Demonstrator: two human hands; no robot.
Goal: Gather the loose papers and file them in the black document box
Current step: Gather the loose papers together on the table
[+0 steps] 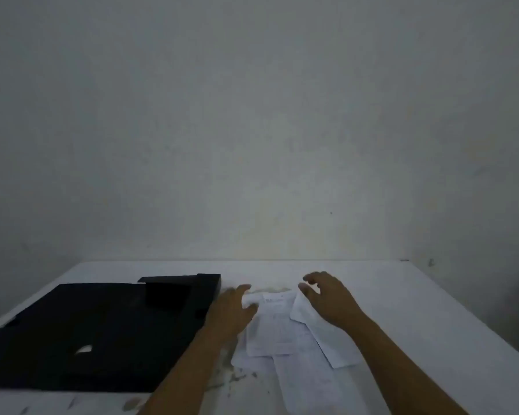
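Observation:
Several loose white papers (277, 327) lie overlapping on the white table (417, 319), in the middle of the view. The black document box (102, 333) lies flat and open to their left, its far wall raised at the back. My left hand (232, 310) rests palm down on the left edge of the papers, fingers apart. My right hand (327, 295) hovers over the upper right sheet with spread, curled fingers; I cannot tell whether it touches the paper. Neither hand grips anything.
A bare grey wall rises right behind the table's far edge. A small white scrap (84, 349) shows on the black box. Stains mark the table near its front edge (234, 378). The right part of the table holds nothing.

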